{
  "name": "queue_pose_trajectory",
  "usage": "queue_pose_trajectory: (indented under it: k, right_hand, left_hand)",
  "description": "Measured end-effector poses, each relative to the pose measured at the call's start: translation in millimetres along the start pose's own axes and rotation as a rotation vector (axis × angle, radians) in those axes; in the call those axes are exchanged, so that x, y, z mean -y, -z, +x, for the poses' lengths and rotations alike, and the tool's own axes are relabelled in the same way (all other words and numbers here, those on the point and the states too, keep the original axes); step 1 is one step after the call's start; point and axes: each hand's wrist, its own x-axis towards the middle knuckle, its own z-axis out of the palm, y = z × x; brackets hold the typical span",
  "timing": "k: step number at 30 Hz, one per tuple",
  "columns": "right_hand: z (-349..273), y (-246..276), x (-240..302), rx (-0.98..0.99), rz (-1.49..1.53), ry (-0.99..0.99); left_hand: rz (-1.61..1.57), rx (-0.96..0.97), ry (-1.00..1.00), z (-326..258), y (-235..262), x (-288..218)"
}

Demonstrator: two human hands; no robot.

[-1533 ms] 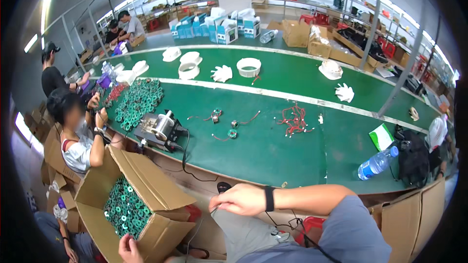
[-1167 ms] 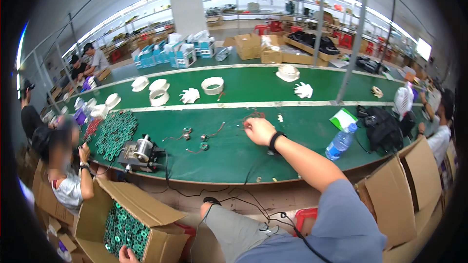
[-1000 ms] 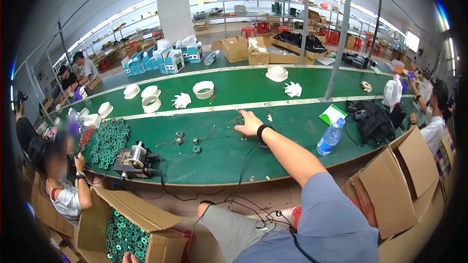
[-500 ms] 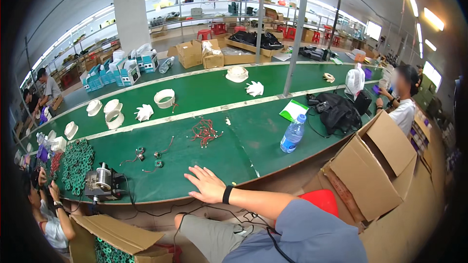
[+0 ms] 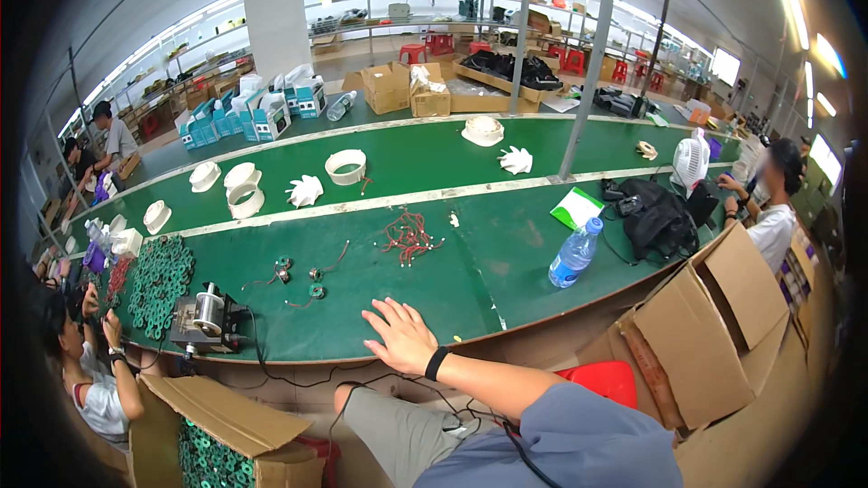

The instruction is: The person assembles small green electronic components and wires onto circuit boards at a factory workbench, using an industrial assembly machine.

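Observation:
My right hand [image 5: 403, 336] reaches in from the lower right, palm down with fingers spread, at the near edge of the green workbench [image 5: 411, 294]. It holds nothing. I cannot tell whether it touches the bench top. Beyond the fingertips lies a tangle of red wires [image 5: 410, 237]. Left of the hand are several small wired coil parts, one of them a green ring-shaped part [image 5: 316, 291]. Farther left stands a dark machine with a metal cylinder [image 5: 209, 312]. My left hand is out of view.
A water bottle [image 5: 575, 253] and black bag [image 5: 663, 224] stand right. White fan rings [image 5: 346, 167] and impellers [image 5: 306, 191] lie on the green conveyor belt [image 5: 407, 158]. Green rings [image 5: 163, 280] pile up left. Open cardboard boxes [image 5: 696, 343] flank me. Co-workers sit at both sides.
The view has turned slightly left, so the bench and its contents sit farther right in the picture. My right hand stays spread at about the same place by the bench edge.

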Motion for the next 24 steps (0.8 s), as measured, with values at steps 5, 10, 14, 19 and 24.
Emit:
queue_pose_trajectory:
  k: [5, 10, 14, 19, 24]
  right_hand:
    - [-3.9, 4.3, -14.4, 0.005, -0.099, -0.034]
    - [11.5, -1.0, -9.9, 0.024, 0.056, -0.053]
    - [40.9, -18.6, 5.3, 0.014, 0.234, -0.014]
    - [90.1, -38.6, 35.2, -0.036, 0.205, -0.111]
    - [115.8, -66.1, 57.6, -0.045, 0.229, -0.065]
  left_hand:
    - [-0.067, 0.067, 0.020, 10.6, -14.1, -19.9]
    - [-0.121, 0.020, -0.009, 21.0, -18.4, -1.0]
    - [-0.011, 0.009, -0.061, 18.7, -15.3, -1.8]
    - [-0.132, -0.046, -0.077, 41.4, -47.6, 56.7]
    - [-0.383, -0.111, -0.041, 48.4, -57.0, 95.6]
